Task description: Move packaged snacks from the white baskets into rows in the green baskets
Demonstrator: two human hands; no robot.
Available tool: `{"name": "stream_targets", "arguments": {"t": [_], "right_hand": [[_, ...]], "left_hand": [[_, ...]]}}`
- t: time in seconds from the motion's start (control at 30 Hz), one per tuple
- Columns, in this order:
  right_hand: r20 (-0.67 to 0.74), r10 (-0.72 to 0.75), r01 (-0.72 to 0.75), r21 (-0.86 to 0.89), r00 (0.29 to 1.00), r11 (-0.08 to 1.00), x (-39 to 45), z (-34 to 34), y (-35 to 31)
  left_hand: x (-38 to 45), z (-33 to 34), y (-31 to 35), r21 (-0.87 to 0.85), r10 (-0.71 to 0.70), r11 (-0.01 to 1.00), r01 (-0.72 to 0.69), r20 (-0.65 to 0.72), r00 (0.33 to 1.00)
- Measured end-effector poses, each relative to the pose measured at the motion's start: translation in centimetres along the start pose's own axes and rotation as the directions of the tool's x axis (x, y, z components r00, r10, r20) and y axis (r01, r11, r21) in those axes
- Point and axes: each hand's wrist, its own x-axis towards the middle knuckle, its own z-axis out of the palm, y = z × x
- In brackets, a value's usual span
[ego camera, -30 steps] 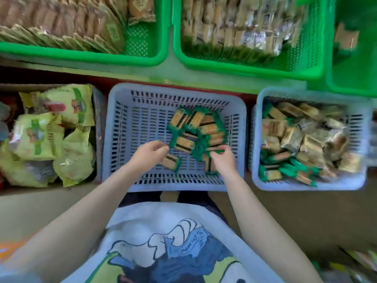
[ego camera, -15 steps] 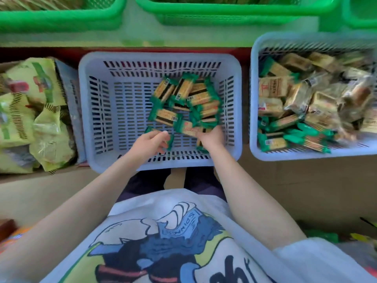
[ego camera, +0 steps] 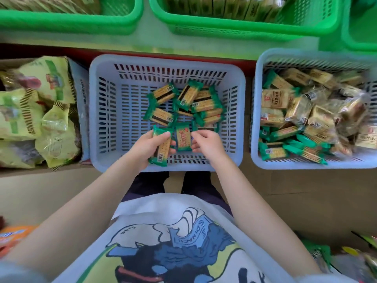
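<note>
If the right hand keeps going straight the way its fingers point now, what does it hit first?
The right hand points left, toward the upright green-ended snack pack just beside its fingertips; that is likely met first. Behind it is the pack held in the left hand. Depth is unclear.

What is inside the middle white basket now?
In the middle white basket: a loose pile of green-edged cracker packets. How many lie beneath cannot be seen.

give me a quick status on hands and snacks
Left hand grips one green snack pack. Right hand curled beside an upright pack, grip unclear. Loose packs left in middle white basket. Nothing in the way.
</note>
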Motion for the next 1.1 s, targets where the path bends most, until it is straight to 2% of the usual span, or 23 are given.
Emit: {"name": "stream_targets", "arguments": {"t": [0.17, 0.23, 0.33, 0.43, 0.53, 0.63, 0.73, 0.8, 0.87, 0.9, 0.97, 1.03, 1.1], "right_hand": [[-0.037, 0.115, -0.121, -0.240, 0.993, 0.963, 3.6, 2.9, 0.5], [-0.121, 0.159, -0.188, -0.293, 0.980, 0.937, 5.0, 4.8, 0.5], [-0.246, 0.131, -0.228, -0.424, 0.960, 0.876, 5.9, 7.0, 0.5], [-0.279, 0.126, -0.252, -0.483, 0.952, 0.838, 6.1, 7.4, 1.0], [-0.193, 0.153, -0.218, -0.385, 0.969, 0.897, 5.3, 6.9, 1.1], [-0.117, 0.070, -0.094, -0.214, 0.991, 0.972, 3.4, 6.0, -0.2], [0.163, -0.007, 0.017, -0.063, 0.987, 0.998, 0.7, 6.0, -2.4], [0.355, -0.021, 0.045, -0.059, 0.935, 0.997, -0.5, 6.7, -3.4], [0.421, -0.033, 0.097, -0.132, 0.906, 0.986, -0.9, 7.7, -4.1], [0.394, -0.057, 0.145, -0.197, 0.918, 0.970, -0.9, 8.3, -4.5], [0.243, -0.120, 0.198, -0.330, 0.963, 0.923, -0.4, 9.0, -4.8], [0.081, -0.137, 0.157, -0.351, 0.987, 0.923, 1.0, 9.5, -4.4], [-0.002, -0.096, 0.090, -0.352, 0.995, 0.932, 2.7, 9.8, -3.2]], "left_hand": [[0.0, -3.1, -0.9, -0.074, -0.113, 0.992, 0.106, -0.108, 0.988], [0.3, -4.1, -1.1, -0.094, -0.168, 0.983, 0.157, -0.120, 0.979], [0.3, -5.3, -1.2, -0.096, -0.115, 0.990, 0.103, -0.128, 0.985], [0.3, -5.9, -0.8, -0.046, -0.078, 0.996, 0.072, -0.144, 0.987], [0.5, -6.4, -0.7, -0.073, -0.061, 0.996, 0.051, -0.142, 0.988], [0.0, -6.1, -0.3, -0.088, -0.026, 0.996, 0.015, -0.130, 0.991], [-0.3, -6.0, 0.0, -0.158, -0.012, 0.987, 0.007, -0.035, 0.999], [-0.5, -6.0, 0.0, -0.200, -0.014, 0.979, 0.031, 0.090, 0.996], [-0.6, -6.4, -0.2, -0.236, 0.005, 0.971, 0.027, 0.136, 0.991], [-0.6, -6.7, -0.3, -0.241, 0.017, 0.970, 0.013, 0.121, 0.993], [-0.6, -7.5, -0.8, -0.292, -0.005, 0.956, 0.017, 0.042, 0.999], [-0.5, -8.5, -1.2, -0.358, -0.039, 0.933, 0.024, -0.037, 0.999], [-0.5, -9.3, -1.3, -0.364, -0.054, 0.932, 0.010, -0.112, 0.992]]}}
